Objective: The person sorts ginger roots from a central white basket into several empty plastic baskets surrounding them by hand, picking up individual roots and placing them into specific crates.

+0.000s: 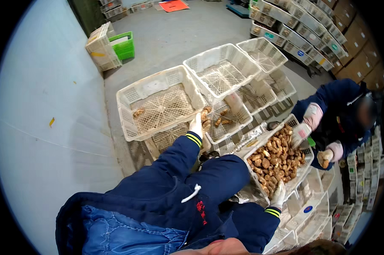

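Observation:
My left hand (196, 125), in a white glove, holds a few brown mushrooms (206, 118) over the edge between two white plastic crates. The upper-left crate (160, 73) has a small mushroom piece (138, 112) inside; the lower crate (247, 122) beside it has several mushrooms (223, 121). My right hand (278, 195), also gloved, rests at the near end of a white crate (308, 167) heaped with brown mushrooms (274, 156). Its fingertips touch the heap; whether they grip one I cannot tell.
A co-worker (332, 111) in dark clothes sits at the right, one gloved hand in the heap, the other holding a mushroom. White crates (224, 71) stand ahead; stacked crates (294, 35) and cardboard boxes (357, 47) line the far right. A green basket (124, 47) stands near the left wall (58, 95).

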Available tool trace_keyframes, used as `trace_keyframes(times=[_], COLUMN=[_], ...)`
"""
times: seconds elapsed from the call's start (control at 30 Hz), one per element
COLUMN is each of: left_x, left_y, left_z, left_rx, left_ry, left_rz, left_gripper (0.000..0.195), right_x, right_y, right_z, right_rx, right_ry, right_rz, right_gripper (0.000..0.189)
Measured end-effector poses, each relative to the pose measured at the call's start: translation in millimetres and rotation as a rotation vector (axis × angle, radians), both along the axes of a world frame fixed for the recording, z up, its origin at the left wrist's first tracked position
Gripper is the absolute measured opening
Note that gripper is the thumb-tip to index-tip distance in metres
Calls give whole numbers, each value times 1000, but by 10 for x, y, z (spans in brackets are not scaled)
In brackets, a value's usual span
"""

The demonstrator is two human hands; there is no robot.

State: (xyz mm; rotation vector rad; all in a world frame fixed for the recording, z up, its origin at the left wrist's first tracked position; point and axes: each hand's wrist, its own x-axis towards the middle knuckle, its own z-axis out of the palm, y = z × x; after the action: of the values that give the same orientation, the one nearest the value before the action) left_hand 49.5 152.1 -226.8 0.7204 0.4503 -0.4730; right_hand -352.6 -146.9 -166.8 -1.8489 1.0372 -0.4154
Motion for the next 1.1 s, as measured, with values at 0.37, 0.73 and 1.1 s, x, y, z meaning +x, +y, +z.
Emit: trace_keyframes(times=[0.37, 0.73, 1.1], left_x=[393, 542, 362], left_y=[434, 899, 1099], left_z=[-253, -551, -233], left_rx=[-32, 987, 2031], left_ry=[-199, -656, -727], left_rz=[244, 433, -704], left_gripper=[23, 46, 54], right_x=[100, 205, -72], right_y=[165, -67, -43], right_z=[162, -282, -144], right_rx=[473, 471, 167], right_ry=[-199, -173, -78], right_rz=[-51, 96, 73], right_gripper=[45, 42, 43])
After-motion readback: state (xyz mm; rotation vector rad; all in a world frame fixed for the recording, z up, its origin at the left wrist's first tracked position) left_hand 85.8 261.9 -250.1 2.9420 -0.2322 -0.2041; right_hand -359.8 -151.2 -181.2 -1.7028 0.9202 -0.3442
